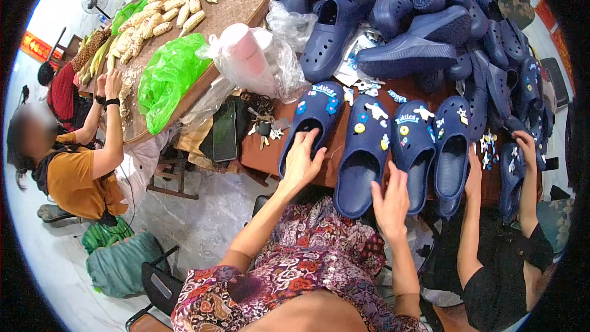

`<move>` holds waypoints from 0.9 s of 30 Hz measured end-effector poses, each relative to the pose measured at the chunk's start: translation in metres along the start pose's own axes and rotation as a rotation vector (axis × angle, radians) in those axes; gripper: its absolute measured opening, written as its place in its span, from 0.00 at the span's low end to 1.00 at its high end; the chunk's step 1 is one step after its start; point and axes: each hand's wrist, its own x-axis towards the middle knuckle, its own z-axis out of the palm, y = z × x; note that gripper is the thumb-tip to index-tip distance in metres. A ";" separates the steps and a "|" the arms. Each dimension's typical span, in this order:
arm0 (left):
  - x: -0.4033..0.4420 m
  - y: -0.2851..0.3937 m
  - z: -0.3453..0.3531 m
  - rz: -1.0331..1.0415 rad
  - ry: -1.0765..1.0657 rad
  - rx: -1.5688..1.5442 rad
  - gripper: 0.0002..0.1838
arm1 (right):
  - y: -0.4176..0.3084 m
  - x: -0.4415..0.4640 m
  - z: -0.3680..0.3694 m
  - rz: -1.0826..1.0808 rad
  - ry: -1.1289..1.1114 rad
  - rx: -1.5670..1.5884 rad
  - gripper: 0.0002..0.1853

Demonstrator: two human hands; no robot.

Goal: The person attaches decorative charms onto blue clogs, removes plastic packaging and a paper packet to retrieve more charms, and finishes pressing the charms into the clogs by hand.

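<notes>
Navy clog (312, 110): steady it with the left hand (301, 161), fingers parted at its opening. Right hand (391, 201), fingers loosely spread, is beside the second clog (367, 142).

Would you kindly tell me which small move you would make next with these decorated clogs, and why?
Perhaps the left hand could take a firmer hold of the leftmost decorated clog: it lies at that clog's opening, while the right hand, fingers spread, is beside the next clog.
</notes>
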 end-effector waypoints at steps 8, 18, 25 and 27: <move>-0.010 0.015 0.002 0.070 -0.025 -0.001 0.18 | -0.007 0.032 0.034 0.011 -0.001 0.046 0.27; -0.038 0.019 0.006 0.127 -0.038 0.020 0.23 | -0.005 0.023 0.054 -0.026 0.070 0.062 0.29; -0.040 0.025 0.012 0.071 -0.064 0.055 0.29 | 0.001 0.015 0.059 -0.050 0.120 0.090 0.27; -0.039 0.023 0.012 0.071 -0.070 0.040 0.30 | -0.001 0.012 0.059 -0.036 0.117 0.075 0.27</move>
